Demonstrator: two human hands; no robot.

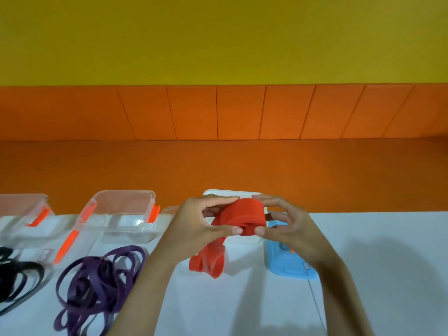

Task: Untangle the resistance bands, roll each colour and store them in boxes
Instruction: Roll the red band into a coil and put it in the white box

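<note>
Above the desk (pixel 363 263), fingers (pixel 232 230) of the left hand (pixel 201 221) and right hand (pixel 291 229) clamp a half-rolled red band (pixel 242 218) from both sides. Its loose tail droops to the desk. Soft, springy rubber, probably uncoils if released; best pinched across the coil. Purple bands (pixel 97 287) and black bands (pixel 14 275) lie left, before clear boxes (pixel 118 209).

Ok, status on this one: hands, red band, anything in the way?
Left hand and right hand both pinch the red resistance band, partly rolled, tail hanging to the table. Purple bands lie loose, unrolled. Nothing in the way.
</note>
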